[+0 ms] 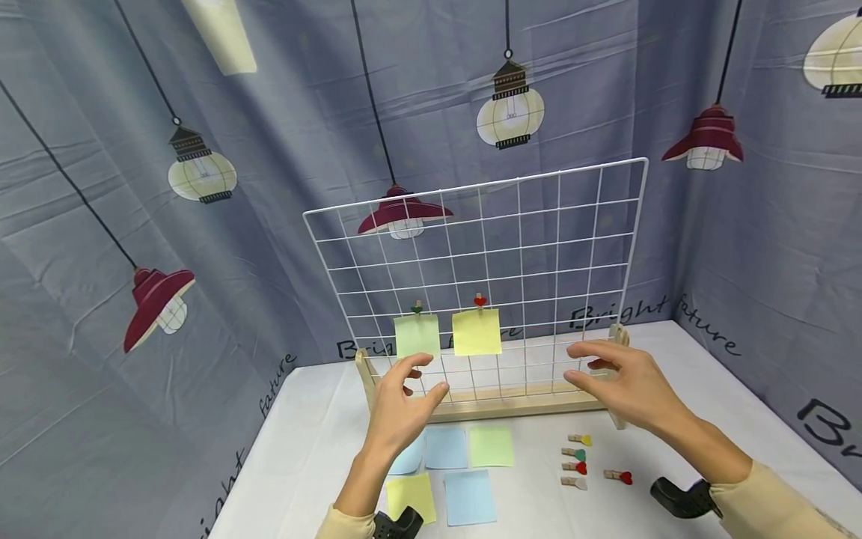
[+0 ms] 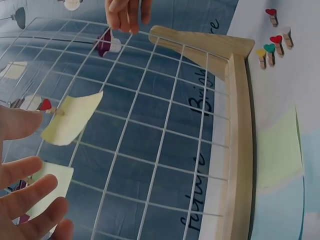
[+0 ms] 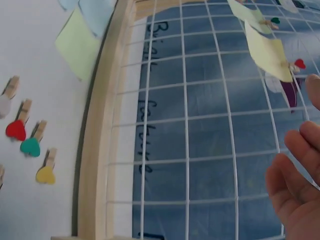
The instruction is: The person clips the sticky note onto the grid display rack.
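Observation:
A white wire grid [image 1: 518,180] stands upright in a wooden base [image 1: 525,406]. On it hang a green sticky note [image 1: 416,335], held by a mini clothespin with a green heart [image 1: 417,308], and a yellow sticky note [image 1: 477,333], held by one with a red heart [image 1: 480,302]. My left hand [image 1: 399,412] is raised before the grid, just below the green note, thumb and fingers apart and holding nothing. Toward the grid's right end, my right hand [image 1: 622,378] hovers with its thumb and fingers spread, also holding nothing.
Several loose sticky notes lie on the white table, among them a blue one [image 1: 470,498], a green one [image 1: 491,447] and a yellow one [image 1: 411,499]. Right of them are several heart clothespins, including a yellow [image 1: 584,440] and a lone red one [image 1: 625,477]. A patterned curtain [image 1: 283,247] surrounds the table.

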Motion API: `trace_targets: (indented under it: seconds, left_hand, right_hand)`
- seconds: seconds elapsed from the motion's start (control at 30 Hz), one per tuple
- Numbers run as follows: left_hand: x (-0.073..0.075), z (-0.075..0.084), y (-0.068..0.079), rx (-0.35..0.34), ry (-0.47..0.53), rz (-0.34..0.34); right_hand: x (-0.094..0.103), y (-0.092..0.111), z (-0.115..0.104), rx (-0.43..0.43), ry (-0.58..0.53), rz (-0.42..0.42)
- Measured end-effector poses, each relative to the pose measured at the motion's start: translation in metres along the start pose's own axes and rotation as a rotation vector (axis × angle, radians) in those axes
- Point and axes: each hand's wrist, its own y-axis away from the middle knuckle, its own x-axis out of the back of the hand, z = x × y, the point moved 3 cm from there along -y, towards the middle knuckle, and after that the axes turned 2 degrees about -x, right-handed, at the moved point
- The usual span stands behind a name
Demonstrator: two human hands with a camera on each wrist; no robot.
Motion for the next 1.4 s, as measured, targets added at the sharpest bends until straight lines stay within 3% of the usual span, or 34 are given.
trace_targets:
  seconds: [0.2,0.5,0.87,1.13,1.4]
  left_hand:
    - [0.009,-0.014,0.009,0.023,-0.013,-0.009]
    - [0.028,-0.035,0.022,0.082,-0.044,-0.002]
    - [0.048,-0.054,0.033,0.126,-0.101,0.016]
    - [0.048,-0.061,0.04,0.151,-0.106,0.009]
    - [0.042,-0.082,0.063,0.23,-0.156,0.005]
  right_hand:
    - [0.007,0.008,0.015,-0.066,0.022,-0.013]
    - [0.013,0.021,0.04,-0.054,0.044,0.008]
    - [0.02,0.028,0.055,-0.084,0.07,0.004]
    - [0.018,0.029,0.06,-0.08,0.066,0.011]
    - [0.017,0.034,0.066,-0.087,0.047,0.018]
